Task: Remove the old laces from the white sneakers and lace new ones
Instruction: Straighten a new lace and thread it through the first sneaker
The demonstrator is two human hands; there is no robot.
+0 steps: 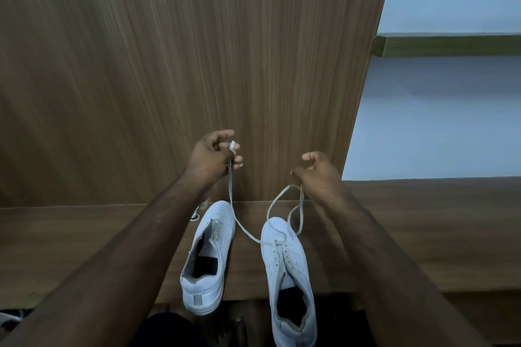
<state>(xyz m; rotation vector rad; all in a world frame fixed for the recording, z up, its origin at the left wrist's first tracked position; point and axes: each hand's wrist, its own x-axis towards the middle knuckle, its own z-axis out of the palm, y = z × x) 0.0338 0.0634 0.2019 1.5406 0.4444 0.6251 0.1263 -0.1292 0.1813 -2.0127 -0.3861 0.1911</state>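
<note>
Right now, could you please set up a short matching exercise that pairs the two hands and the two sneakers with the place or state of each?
Things:
1. left hand
2. right hand
3. left sneaker
4. right sneaker

States:
A. has the lace running through its front eyelets
B. holds a looped stretch of the lace
C. lies with bare eyelets, no lace in them
D. grips a lace end that is wrapped over a finger

Pairs: 1-D, 2-B, 3-C, 4-A
</note>
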